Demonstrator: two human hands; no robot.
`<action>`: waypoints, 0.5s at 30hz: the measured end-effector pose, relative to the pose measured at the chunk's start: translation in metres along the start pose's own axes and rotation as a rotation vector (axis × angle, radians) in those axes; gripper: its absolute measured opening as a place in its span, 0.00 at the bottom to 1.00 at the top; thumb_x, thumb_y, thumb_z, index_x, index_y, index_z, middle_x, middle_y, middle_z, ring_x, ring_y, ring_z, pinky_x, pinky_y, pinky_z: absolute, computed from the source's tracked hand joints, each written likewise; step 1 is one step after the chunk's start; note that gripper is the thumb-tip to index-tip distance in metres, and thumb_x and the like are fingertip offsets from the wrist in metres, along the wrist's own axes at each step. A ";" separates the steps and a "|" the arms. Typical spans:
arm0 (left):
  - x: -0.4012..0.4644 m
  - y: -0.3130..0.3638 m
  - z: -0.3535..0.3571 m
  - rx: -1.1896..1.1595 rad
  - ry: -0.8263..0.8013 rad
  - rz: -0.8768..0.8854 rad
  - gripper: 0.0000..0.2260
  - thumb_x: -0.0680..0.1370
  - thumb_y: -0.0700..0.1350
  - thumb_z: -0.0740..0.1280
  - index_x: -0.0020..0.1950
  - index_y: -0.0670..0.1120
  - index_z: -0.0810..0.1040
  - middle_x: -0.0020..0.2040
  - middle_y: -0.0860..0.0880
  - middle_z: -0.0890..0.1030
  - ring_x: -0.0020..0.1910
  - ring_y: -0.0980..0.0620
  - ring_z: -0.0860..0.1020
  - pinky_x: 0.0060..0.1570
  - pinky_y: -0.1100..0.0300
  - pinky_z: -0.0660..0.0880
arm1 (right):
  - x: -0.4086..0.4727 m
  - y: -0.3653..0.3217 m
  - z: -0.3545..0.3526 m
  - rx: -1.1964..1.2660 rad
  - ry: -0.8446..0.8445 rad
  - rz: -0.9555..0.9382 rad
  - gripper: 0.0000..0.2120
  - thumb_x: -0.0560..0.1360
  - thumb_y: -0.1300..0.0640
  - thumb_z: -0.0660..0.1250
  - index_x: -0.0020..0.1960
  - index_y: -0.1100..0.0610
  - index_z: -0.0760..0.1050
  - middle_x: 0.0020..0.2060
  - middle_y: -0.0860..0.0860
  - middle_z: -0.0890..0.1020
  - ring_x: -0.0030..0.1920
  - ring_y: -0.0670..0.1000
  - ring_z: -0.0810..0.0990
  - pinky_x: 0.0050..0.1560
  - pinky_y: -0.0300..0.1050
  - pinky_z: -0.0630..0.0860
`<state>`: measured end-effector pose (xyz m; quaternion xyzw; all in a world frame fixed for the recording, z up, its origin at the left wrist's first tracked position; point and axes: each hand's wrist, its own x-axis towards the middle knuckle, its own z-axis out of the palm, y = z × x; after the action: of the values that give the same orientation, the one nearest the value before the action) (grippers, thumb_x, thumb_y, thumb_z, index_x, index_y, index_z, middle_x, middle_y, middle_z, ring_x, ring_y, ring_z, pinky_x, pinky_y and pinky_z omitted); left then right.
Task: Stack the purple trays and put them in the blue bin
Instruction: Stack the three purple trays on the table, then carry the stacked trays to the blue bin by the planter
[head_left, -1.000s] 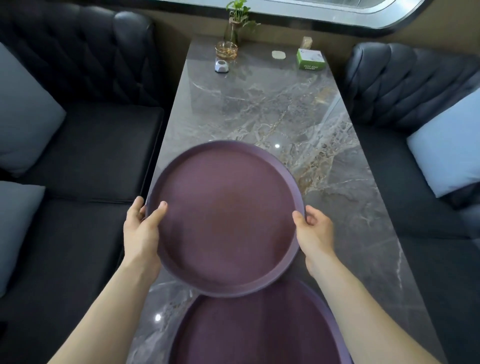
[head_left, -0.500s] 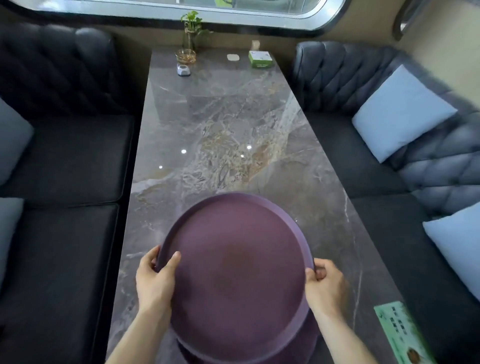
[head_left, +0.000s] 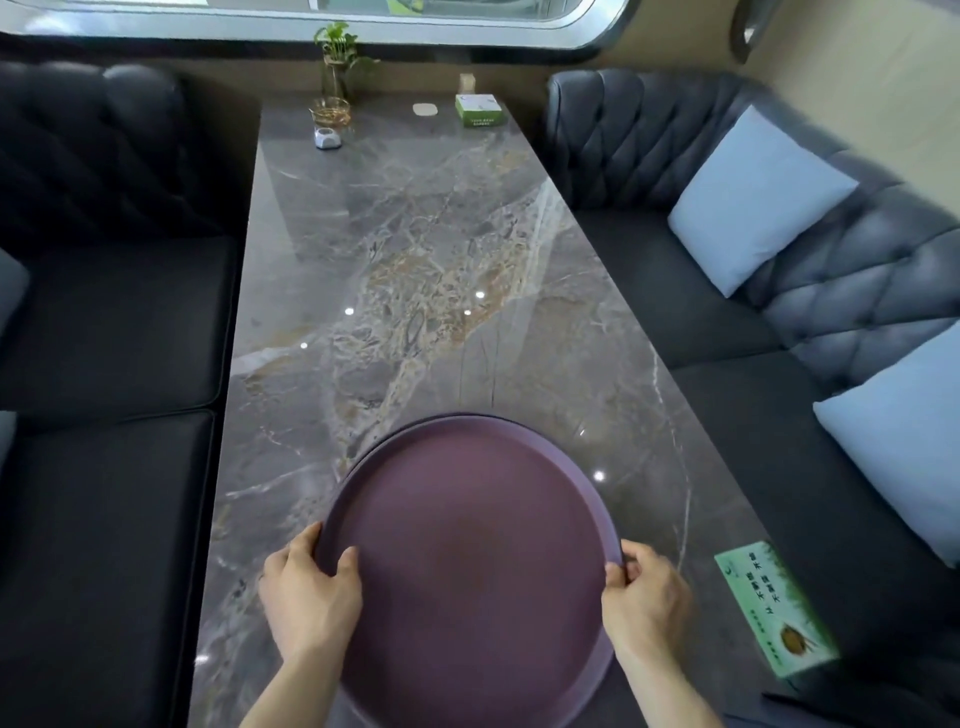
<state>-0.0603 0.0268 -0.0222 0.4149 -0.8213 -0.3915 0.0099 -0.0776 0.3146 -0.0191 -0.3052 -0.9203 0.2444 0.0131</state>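
A round purple tray (head_left: 467, 545) lies at the near end of the marble table (head_left: 415, 270), set on top of a second purple tray whose rim (head_left: 605, 670) peeks out along the right and near side. My left hand (head_left: 309, 597) grips the top tray's left rim, thumb inside. My right hand (head_left: 647, 597) grips its right rim. No blue bin is in view.
Dark tufted sofas flank the table, with pale blue cushions (head_left: 753, 197) on the right one. A green tissue box (head_left: 774, 608) lies at the table's near right edge. At the far end stand a plant vase (head_left: 335, 67), a glass bowl (head_left: 330, 111), a small white device (head_left: 326, 139) and another green box (head_left: 480, 110).
Both hands have brought the held tray back toward me and down onto the second tray, which is now almost fully covered. The camera view has tilted up and rightward.
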 end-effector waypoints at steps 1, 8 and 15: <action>0.001 0.001 0.000 0.021 0.011 0.007 0.24 0.74 0.47 0.71 0.69 0.46 0.75 0.62 0.40 0.76 0.64 0.38 0.73 0.63 0.42 0.71 | 0.000 -0.001 0.001 -0.009 0.005 0.001 0.12 0.71 0.62 0.72 0.53 0.54 0.82 0.43 0.54 0.83 0.46 0.58 0.80 0.44 0.46 0.70; 0.010 0.004 0.006 0.102 0.101 0.042 0.19 0.75 0.47 0.69 0.65 0.46 0.78 0.56 0.41 0.78 0.59 0.38 0.76 0.57 0.43 0.73 | 0.014 -0.007 0.005 -0.019 0.001 -0.003 0.11 0.71 0.62 0.72 0.53 0.54 0.83 0.45 0.53 0.84 0.46 0.58 0.81 0.41 0.44 0.68; 0.020 0.008 0.008 0.079 0.164 0.035 0.14 0.75 0.44 0.69 0.61 0.49 0.81 0.53 0.45 0.81 0.55 0.40 0.79 0.54 0.44 0.74 | 0.015 -0.013 0.002 -0.110 0.012 -0.103 0.05 0.71 0.60 0.72 0.45 0.54 0.82 0.40 0.51 0.83 0.41 0.58 0.80 0.38 0.47 0.75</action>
<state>-0.0812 0.0211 -0.0288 0.4314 -0.8396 -0.3233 0.0673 -0.0975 0.3136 -0.0171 -0.2590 -0.9468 0.1904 0.0145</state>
